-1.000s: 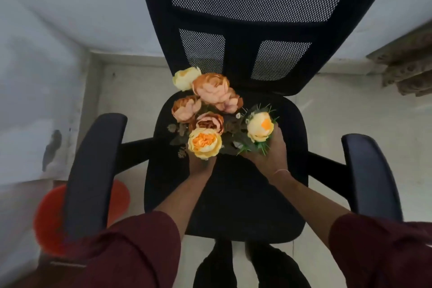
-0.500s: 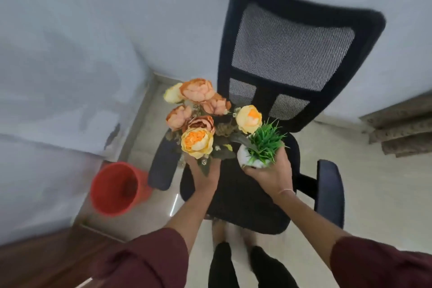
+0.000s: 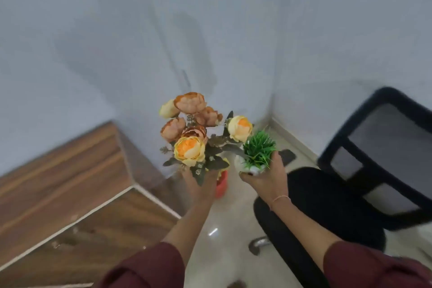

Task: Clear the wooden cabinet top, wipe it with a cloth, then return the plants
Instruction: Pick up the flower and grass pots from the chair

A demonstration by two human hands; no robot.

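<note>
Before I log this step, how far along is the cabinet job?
Near the end, apparently. The wooden cabinet top shows bare where visible; wiping can't be confirmed. In hand: the left hand holds the flower bunch, the right hand holds the small green plant, both in the air beside the cabinet. Left: setting both plants on the top.
</note>
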